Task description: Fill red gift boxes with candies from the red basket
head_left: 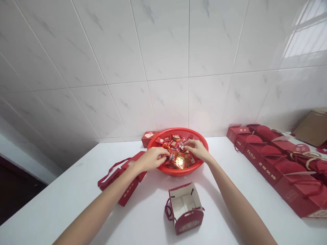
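A red plastic basket [178,173] holds a heap of wrapped candies [176,144], mostly red and gold. My left hand [154,158] reaches in over its left side, fingers closed around a wrapped candy beside a red packet with a black character [172,157]. From the right, my right hand [196,149] dips into the heap with thumb and fingers pinched at another candy [182,147]. Nearer me, an open dark-red gift box [187,221] shows its pale inside, with a cord handle at its left.
Closed red boxes with a ribbon [130,190] lie left of the basket. Another small red box [148,139] sits behind it. Rows of red gift boxes [263,168] line the right side, with a brown carton [311,127] beyond. A tiled wall [168,105] backs the white table [76,190].
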Motion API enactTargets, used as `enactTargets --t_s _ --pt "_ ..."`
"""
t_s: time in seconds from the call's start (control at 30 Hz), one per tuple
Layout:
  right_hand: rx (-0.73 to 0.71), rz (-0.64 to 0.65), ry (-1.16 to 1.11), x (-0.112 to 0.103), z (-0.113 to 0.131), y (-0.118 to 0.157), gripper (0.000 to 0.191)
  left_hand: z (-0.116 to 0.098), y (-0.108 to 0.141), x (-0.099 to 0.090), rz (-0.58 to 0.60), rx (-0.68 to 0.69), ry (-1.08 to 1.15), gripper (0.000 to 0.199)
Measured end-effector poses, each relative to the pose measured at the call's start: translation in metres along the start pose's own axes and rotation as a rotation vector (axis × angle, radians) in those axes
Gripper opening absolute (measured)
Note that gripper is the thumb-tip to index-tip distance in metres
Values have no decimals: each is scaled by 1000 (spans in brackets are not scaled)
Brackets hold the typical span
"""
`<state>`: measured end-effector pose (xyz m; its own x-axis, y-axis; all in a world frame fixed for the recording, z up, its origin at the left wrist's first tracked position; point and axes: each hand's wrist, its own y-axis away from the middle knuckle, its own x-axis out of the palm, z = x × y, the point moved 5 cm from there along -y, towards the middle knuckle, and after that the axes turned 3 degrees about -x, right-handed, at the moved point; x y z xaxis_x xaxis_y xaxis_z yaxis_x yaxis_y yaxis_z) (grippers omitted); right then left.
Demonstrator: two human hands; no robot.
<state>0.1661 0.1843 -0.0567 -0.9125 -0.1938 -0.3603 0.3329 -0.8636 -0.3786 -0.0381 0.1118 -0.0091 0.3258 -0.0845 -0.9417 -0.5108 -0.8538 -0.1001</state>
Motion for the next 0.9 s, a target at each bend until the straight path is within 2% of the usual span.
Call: enactTargets --t_s 0.07,0.1,0.2,0.27,0.33,0.47,0.53,0.63,0.77,0.9 --pt "25 19 -7 2 -6 0 15 -1 -28 21 132 10 -8 35" --pt "29 22 -16 3 -8 0 15 0 -41 32 199 -6 -40 47" --pt "35 24 -12 4 -11 2 13 15 -71 58 373 -181 -152 90" --pt "47 27 26 5 -12 2 14 21 -82 66 412 -236 -188 94" --pt "57 34 58 7 -12 2 14 23 -89 66 365 -210 -188 79" --pt "40 40 44 9 -10 2 13 25 -89 58 185 -93 -84 33" --pt "28 38 40 9 -10 2 14 26 -85 54 129 -65 29 23" --pt "28 47 35 9 -11 3 22 23 -79 48 73 -38 306 19" --pt "1 56 7 8 -9 4 40 11 -74 35 -8 53 680 25" --pt "-33 119 -94 8 -3 5 54 16 -71 28 -89 5 873 39"
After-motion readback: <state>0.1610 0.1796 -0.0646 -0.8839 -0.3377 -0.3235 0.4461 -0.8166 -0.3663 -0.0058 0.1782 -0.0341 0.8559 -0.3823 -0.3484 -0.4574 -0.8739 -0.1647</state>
